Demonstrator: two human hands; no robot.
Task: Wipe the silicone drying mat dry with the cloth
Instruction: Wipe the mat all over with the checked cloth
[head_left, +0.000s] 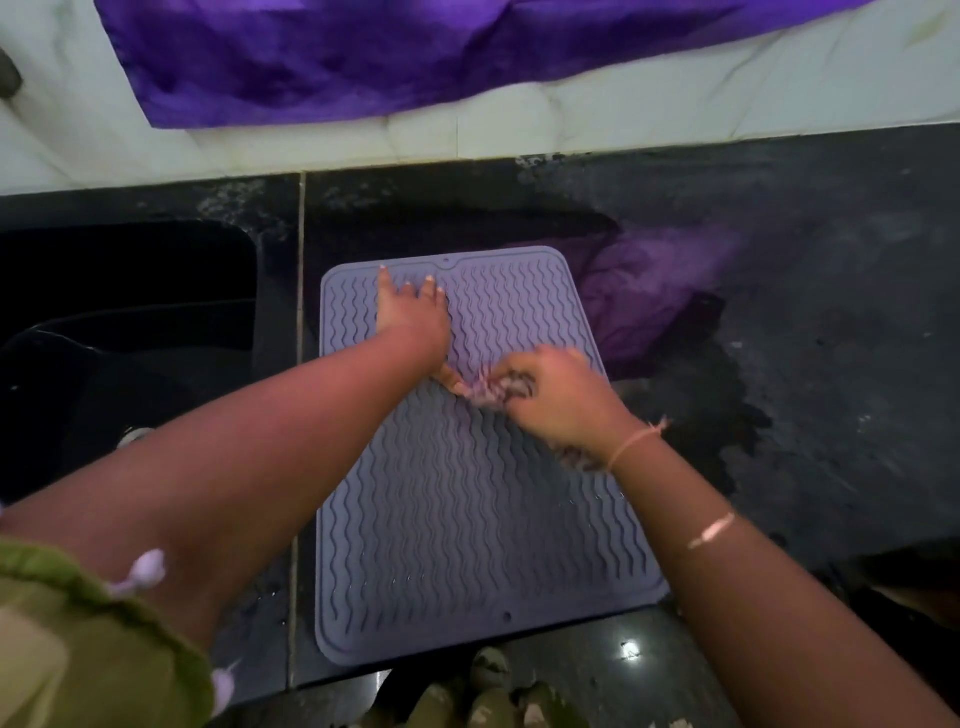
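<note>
A lilac silicone drying mat (467, 519) with wavy ridges lies flat on the dark counter. My left hand (413, 312) rests palm down on the mat's far left part, fingers spread, holding it in place. My right hand (558, 397) is closed around a bunched pale cloth (491, 392) and presses it onto the mat just right of centre. The cloth is blurred and mostly hidden under my fingers. Small water drops show on the mat's near part.
A black sink (124, 332) opens to the left of the mat. The dark counter (805, 364) to the right is wet and reflects purple. A purple fabric (389, 57) hangs over the white tiled wall behind. The counter's front edge runs just below the mat.
</note>
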